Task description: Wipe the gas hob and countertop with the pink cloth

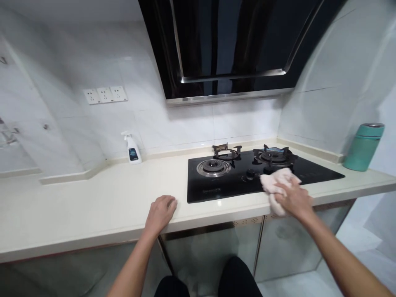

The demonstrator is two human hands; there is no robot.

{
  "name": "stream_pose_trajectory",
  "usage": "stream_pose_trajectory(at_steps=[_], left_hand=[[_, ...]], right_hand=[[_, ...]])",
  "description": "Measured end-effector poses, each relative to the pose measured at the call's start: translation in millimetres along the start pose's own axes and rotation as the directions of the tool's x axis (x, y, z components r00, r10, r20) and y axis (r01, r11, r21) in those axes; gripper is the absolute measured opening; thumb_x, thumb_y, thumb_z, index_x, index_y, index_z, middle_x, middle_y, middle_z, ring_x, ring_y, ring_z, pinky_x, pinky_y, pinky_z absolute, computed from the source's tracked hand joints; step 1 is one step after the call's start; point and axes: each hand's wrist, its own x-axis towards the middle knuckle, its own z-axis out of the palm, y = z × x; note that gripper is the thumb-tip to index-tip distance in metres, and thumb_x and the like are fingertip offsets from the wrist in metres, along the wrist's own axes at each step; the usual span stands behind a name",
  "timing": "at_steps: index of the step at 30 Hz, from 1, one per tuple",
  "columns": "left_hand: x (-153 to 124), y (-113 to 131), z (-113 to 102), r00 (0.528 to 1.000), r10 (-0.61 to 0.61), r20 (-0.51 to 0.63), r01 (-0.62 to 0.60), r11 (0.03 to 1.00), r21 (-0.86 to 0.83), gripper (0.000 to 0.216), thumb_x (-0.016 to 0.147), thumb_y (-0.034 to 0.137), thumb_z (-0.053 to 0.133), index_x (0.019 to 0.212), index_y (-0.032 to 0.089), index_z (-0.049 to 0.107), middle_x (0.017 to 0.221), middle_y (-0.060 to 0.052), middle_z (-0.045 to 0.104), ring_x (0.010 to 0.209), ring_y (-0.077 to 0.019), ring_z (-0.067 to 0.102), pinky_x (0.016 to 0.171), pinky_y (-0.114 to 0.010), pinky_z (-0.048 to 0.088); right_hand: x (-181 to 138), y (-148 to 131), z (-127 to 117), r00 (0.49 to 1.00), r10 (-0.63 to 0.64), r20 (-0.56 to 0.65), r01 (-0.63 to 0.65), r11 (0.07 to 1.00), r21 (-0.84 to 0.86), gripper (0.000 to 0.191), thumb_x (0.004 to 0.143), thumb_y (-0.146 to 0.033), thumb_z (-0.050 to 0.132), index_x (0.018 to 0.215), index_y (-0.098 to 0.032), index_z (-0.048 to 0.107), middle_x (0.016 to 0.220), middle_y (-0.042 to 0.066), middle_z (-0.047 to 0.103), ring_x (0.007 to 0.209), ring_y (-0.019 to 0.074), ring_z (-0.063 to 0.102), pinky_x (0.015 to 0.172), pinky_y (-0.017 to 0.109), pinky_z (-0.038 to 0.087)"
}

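Before you, a gas hob (213,185) sits on the surface (93,206), beneath a range hood (222,49). A spray bottle (133,150) stands left of it, against the wall; a flask (363,146) stands far right. Your right hand (293,201) lies over a cloth (278,181) on the hob's front right; your left hand (161,212) rests on the surface's front edge.

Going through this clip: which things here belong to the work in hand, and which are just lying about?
In use: right hand pressing a pale pink cloth on the black gas hob; left hand resting on the cream countertop.

Untouched: white spray bottle, teal flask, range hood, wall sockets.
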Motion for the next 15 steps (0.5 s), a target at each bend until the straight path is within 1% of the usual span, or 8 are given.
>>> stream_pose_trajectory(at_steps=[2,4,6,8,10,12,14,15], left_hand=[[0,0,1,1.0,0.013,-0.001,-0.013,1.0,0.007,0.033,0.099,0.038,0.046,0.107,0.025,0.075,0.121,-0.008,0.075,0.12,-0.0275,0.065,0.103,-0.04,0.047],[0,0,3,1.0,0.029,-0.005,-0.029,0.999,0.013,0.033,0.099,0.038,0.046,0.107,0.024,0.075,0.12,-0.008,0.075,0.119,-0.0282,0.065,0.102,-0.041,0.048],[0,-2,4,0.999,0.035,-0.009,-0.035,0.999,0.014,0.033,0.099,0.038,0.047,0.107,0.023,0.075,0.12,-0.009,0.075,0.118,-0.0284,0.065,0.102,-0.041,0.048],[1,-2,5,1.0,0.03,-0.003,-0.03,0.999,0.012,0.034,0.099,0.039,0.046,0.108,0.023,0.075,0.121,-0.009,0.074,0.119,-0.0287,0.065,0.102,-0.042,0.048],[0,-2,4,1.0,0.023,0.003,-0.023,1.0,0.009,0.036,0.1,0.041,0.045,0.109,0.022,0.075,0.123,-0.01,0.074,0.119,-0.0291,0.064,0.101,-0.043,0.048],[0,-2,3,1.0,0.018,0.004,-0.018,1.0,0.005,0.037,0.1,0.042,0.045,0.109,0.022,0.074,0.123,-0.01,0.074,0.12,-0.0295,0.064,0.101,-0.044,0.047],[-1,-2,3,1.0,0.015,0.002,-0.015,1.0,-0.001,0.037,0.099,0.042,0.045,0.108,0.022,0.074,0.123,-0.009,0.074,0.12,-0.0296,0.064,0.101,-0.044,0.047],[-1,-2,3,1.0,0.014,0.001,-0.014,1.0,-0.004,0.037,0.099,0.042,0.044,0.108,0.022,0.074,0.123,-0.009,0.074,0.12,-0.0295,0.064,0.101,-0.043,0.047]], right_hand=[[14,43,-3,1.0,-0.018,-0.022,0.017,0.999,-0.049,0.046,0.091,-0.041,0.05,0.132,-0.03,0.07,0.155,0.013,0.044,0.128,0.0393,0.052,0.104,0.055,0.043],[16,59,-4,0.995,-0.071,-0.069,0.065,0.994,-0.09,0.045,0.092,-0.036,0.046,0.129,-0.025,0.07,0.146,0.017,0.052,0.134,0.0381,0.048,0.108,0.054,0.042],[5,49,-2,0.982,-0.137,-0.128,0.124,0.987,-0.101,0.045,0.093,-0.033,0.044,0.126,-0.02,0.071,0.144,0.02,0.053,0.139,0.0384,0.044,0.109,0.056,0.041],[-15,23,3,0.963,-0.216,-0.165,0.213,0.976,-0.031,0.045,0.093,-0.032,0.043,0.125,-0.017,0.071,0.147,0.022,0.051,0.141,0.0372,0.044,0.111,0.056,0.04],[-36,-2,7,0.942,-0.292,-0.164,0.314,0.94,0.131,0.045,0.092,-0.034,0.044,0.124,-0.019,0.072,0.151,0.018,0.05,0.141,0.0345,0.044,0.113,0.053,0.039],[-51,-15,8,0.939,-0.31,-0.149,0.344,0.866,0.363,0.043,0.091,-0.039,0.049,0.123,-0.024,0.073,0.153,0.012,0.051,0.14,0.0324,0.047,0.114,0.05,0.04],[-59,-13,5,0.977,-0.183,-0.112,0.212,0.744,0.633,0.044,0.088,-0.049,0.057,0.121,-0.026,0.073,0.146,0.01,0.059,0.129,0.0316,0.057,0.108,0.047,0.048],[-60,-7,1,0.994,-0.071,-0.078,0.106,0.634,0.766,0.047,0.084,-0.053,0.063,0.12,-0.025,0.073,0.138,0.01,0.065,0.12,0.0312,0.063,0.101,0.045,0.053]])
